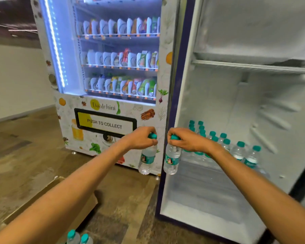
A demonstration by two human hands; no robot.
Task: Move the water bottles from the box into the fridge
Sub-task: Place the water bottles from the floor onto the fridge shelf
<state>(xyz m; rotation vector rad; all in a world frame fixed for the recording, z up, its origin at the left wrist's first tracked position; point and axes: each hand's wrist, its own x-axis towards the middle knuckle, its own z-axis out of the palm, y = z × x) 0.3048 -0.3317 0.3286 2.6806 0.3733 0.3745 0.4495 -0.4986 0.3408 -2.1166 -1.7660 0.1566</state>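
Left hand point(141, 139): your fingers point(152, 142) are curled tight round the teal cap and neck of the left bottle point(147, 160). It hangs upright, clear of the floor point(25, 155), in front of the lower panel of the vending machine point(104, 123).

Right hand point(186, 142): same grasp from above, clamped on the cap and neck of the right bottle point(172, 162). It hangs upright at the left edge of the fridge point(218, 95) opening, not yet on a shelf. The two held bottles are just beside each other and not touching.

Fridge: door side open to you, white interior. The stocked bottles point(239, 150) stand upright in rows on the lower shelf point(197, 167), packed toward the back and right, behind your right wrist. The upper shelf point(253, 65) is above them.

Box point(48, 196): cardboard, on the floor at lower left under your left forearm, flap up. The two boxed bottles point(74, 237) show their teal caps at the bottom edge of the view. Blur hides whether they sit inside the box or just beside it.

Vending machine: lit and stocked with packets, reads "PUSH TO COLLECT", stands right against the fridge's left side.
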